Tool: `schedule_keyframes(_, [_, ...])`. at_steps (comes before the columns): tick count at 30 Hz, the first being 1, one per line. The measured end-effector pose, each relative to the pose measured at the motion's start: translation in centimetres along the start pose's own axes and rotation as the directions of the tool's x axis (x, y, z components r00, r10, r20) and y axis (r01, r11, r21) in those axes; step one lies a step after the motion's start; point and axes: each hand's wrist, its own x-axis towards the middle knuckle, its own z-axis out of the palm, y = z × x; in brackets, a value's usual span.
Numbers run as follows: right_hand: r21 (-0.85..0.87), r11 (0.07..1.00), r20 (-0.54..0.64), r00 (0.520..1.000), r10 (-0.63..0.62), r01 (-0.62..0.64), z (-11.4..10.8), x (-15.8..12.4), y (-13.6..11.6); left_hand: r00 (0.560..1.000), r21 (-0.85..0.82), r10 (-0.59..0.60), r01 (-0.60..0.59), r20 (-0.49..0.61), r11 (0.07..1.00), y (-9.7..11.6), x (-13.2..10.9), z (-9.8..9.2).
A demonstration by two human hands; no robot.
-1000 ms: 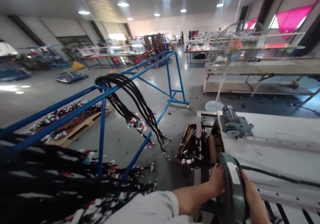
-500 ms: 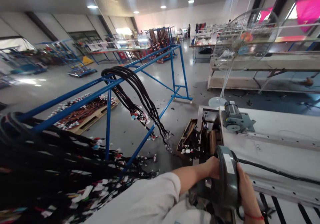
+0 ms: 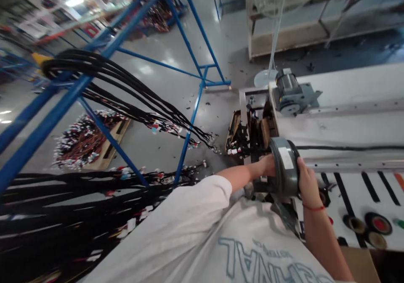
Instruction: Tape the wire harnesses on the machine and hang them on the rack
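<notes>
A grey-green round machine housing with a white label stands before me at the bench end. My left hand reaches to its left side, the fingers hidden behind the housing. My right hand, a red band at the wrist, is closed against its right side; what lies in the fingers is hidden. A black cable leads away from the housing to the right along the bench. On the left, a cable end with white connectors shows near the housing.
Black wire harnesses hang over a blue metal rack on the left. More harnesses lie lower left. A grey motor sits on the white bench. Tape rolls lie at lower right, and a loaded pallet on the floor.
My view has tilted downward, bringing my shirt and the tape rolls into sight. Both hands stay at the housing. The black cable now runs straighter and closer to level.
</notes>
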Motion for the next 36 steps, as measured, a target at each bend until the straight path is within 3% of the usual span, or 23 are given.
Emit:
schedule_keyframes(2, [0.032, 0.999, -0.008, 1.0, 0.03, -0.03, 0.2, 0.0, 0.0, 0.996, -0.012, 0.069, -0.068, 0.061, 0.998, -0.2, -0.3, 2.1])
schedule_keyframes(5, [0.086, 0.995, -0.01, 0.998, 0.059, -0.058, 0.3, -0.3, -0.1, 0.995, -0.001, 0.089, -0.089, 0.034, 0.996, -0.9, -0.4, 2.9])
schedule_keyframes(12, [0.154, 0.985, -0.027, 0.996, 0.084, -0.079, 0.4, -0.3, 0.4, 0.998, 0.1, 0.046, -0.051, 0.053, 0.994, 0.2, -0.5, 0.5])
schedule_keyframes(17, [0.098, 0.993, -0.066, 0.995, 0.07, -0.063, 0.4, -0.2, 0.8, 0.995, 0.14, 0.041, -0.053, 0.089, 0.989, 0.0, -0.4, -0.4])
schedule_keyframes(21, [0.055, 0.998, -0.05, 0.999, 0.013, -0.01, 0.3, -0.1, 0.7, 0.999, -0.041, -0.034, 0.033, -0.007, 0.999, 0.0, -1.4, -0.4])
schedule_keyframes(23, [0.033, 0.999, -0.045, 0.999, -0.011, 0.013, 0.3, -0.1, 0.6, 0.969, -0.236, -0.204, 0.167, -0.139, 0.957, 0.8, -3.5, 0.0])
schedule_keyframes(24, [0.021, 1.0, -0.043, 0.999, -0.022, 0.023, 0.3, -0.1, 0.6, 0.91, -0.357, -0.357, 0.268, -0.211, 0.895, 1.4, -4.8, 0.3])
schedule_keyframes(25, [0.009, 0.999, -0.04, 0.999, -0.03, 0.031, 0.3, -0.1, 0.6, 0.808, -0.488, -0.532, 0.368, -0.255, 0.792, 2.0, -6.3, 0.6])
schedule_keyframes(26, [-0.001, 0.999, -0.04, 0.998, -0.037, 0.037, 0.2, -0.1, 0.6, 0.672, -0.616, -0.697, 0.444, -0.252, 0.651, 2.6, -7.7, 1.0])
schedule_keyframes(27, [-0.01, 0.999, -0.043, 0.998, -0.044, 0.043, 0.2, -0.1, 0.6, 0.564, -0.723, -0.803, 0.472, -0.193, 0.505, 3.2, -8.8, 1.3])
schedule_keyframes(28, [-0.017, 0.999, -0.047, 0.998, -0.05, 0.049, 0.2, -0.1, 0.6, 0.494, -0.808, -0.864, 0.466, -0.101, 0.361, 3.6, -9.6, 1.6])
schedule_keyframes(29, [-0.023, 0.998, -0.05, 0.997, -0.055, 0.054, 0.2, -0.1, 0.6, 0.474, -0.869, -0.88, 0.44, 0.011, 0.226, 3.8, -10.0, 1.7])
schedule_keyframes(32, [-0.033, 0.997, -0.048, 0.996, -0.072, 0.07, 0.2, 0.0, 0.7, 0.564, -0.932, -0.773, 0.349, 0.291, -0.097, 3.6, -9.1, 1.6])
schedule_keyframes(34, [-0.03, 0.997, -0.041, 0.997, -0.067, 0.066, 0.2, 0.0, 0.7, 0.602, -0.915, -0.697, 0.337, 0.39, -0.221, 3.1, -8.0, 1.1])
schedule_keyframes(36, [-0.022, 0.998, -0.04, 0.998, -0.056, 0.056, 0.2, 0.1, 0.7, 0.596, -0.885, -0.66, 0.373, 0.458, -0.277, 2.6, -7.2, 0.4])
